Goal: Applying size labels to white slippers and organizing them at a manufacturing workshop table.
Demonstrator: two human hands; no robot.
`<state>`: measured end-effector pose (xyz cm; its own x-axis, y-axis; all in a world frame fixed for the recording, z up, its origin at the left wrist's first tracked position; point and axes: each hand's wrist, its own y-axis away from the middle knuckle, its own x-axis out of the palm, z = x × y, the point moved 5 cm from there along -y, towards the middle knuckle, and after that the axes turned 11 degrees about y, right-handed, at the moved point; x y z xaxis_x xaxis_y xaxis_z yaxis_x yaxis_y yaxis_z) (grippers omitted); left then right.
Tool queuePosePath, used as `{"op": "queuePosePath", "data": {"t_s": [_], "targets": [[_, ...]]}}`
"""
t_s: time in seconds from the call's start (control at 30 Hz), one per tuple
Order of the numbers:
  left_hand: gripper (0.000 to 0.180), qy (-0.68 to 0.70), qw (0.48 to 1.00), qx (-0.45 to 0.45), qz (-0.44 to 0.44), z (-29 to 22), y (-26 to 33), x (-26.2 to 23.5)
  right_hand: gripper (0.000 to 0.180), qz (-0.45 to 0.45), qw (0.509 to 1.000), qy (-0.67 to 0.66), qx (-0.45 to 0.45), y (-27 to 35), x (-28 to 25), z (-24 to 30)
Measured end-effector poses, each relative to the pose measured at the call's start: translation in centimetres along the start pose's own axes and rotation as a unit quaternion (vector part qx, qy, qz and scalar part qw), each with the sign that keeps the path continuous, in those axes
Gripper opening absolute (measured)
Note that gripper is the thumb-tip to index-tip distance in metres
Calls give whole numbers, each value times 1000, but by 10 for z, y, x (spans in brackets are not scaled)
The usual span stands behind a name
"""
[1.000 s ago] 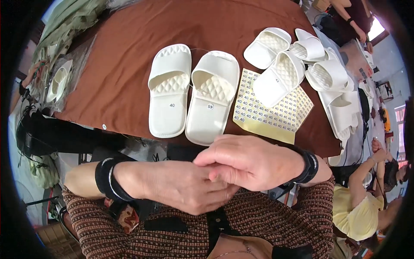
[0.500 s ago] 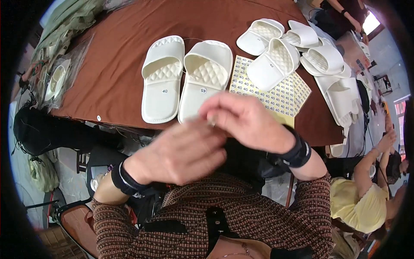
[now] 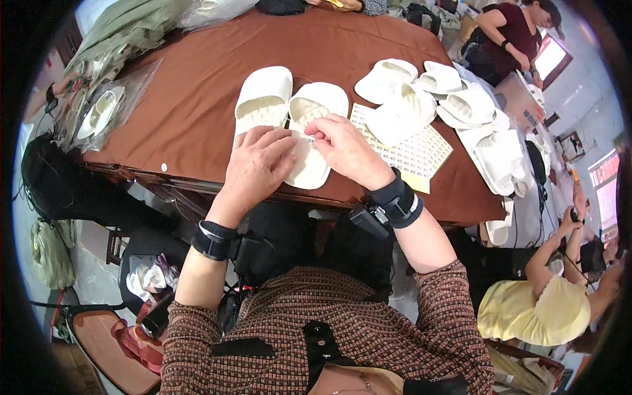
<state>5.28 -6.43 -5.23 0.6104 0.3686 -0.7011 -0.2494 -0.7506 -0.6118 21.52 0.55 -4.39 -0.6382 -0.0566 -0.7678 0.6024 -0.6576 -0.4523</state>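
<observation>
Two white slippers lie side by side on the brown table point(image 3: 191, 99). The left slipper point(image 3: 264, 99) is untouched. My left hand point(image 3: 258, 164) lies flat, fingers apart, over the heel part of the right slipper point(image 3: 319, 105). My right hand point(image 3: 345, 150) comes in from the right, its fingertips bunched on that slipper's footbed beside my left fingers. Anything between those fingertips is too small to see. A sheet of small round stickers point(image 3: 418, 150) lies just right of my right hand.
A pile of white slippers point(image 3: 454, 102) covers the table's right end. Clear bags holding slippers point(image 3: 99, 112) and green cloth point(image 3: 125, 26) lie at the left. One person in dark red point(image 3: 503, 33) sits at the far right, another in yellow point(image 3: 530, 309) at the lower right.
Both hands rose from my lap, where they were clasped together, and reached forward onto the right slipper on the table.
</observation>
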Motion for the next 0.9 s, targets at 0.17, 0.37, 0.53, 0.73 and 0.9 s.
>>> {"op": "queuePosePath", "data": {"t_s": [0.17,0.37,0.53,0.73,0.9], "targets": [[24,3,1000,2,-30,2,2,3,16,-6,999,46,-25,-1,3,-2],[25,-3,1000,5,-29,2,1,3,15,1,998,58,-25,-2,2,0],[26,-6,1000,2,-26,2,2,4,11,15,999,46,1,-2,1,0],[27,-8,1000,4,-28,2,2,3,14,2,1000,26,15,-2,3,-6],[27,-6,999,6,-31,2,2,3,15,-4,999,47,1,-1,3,-6]]}}
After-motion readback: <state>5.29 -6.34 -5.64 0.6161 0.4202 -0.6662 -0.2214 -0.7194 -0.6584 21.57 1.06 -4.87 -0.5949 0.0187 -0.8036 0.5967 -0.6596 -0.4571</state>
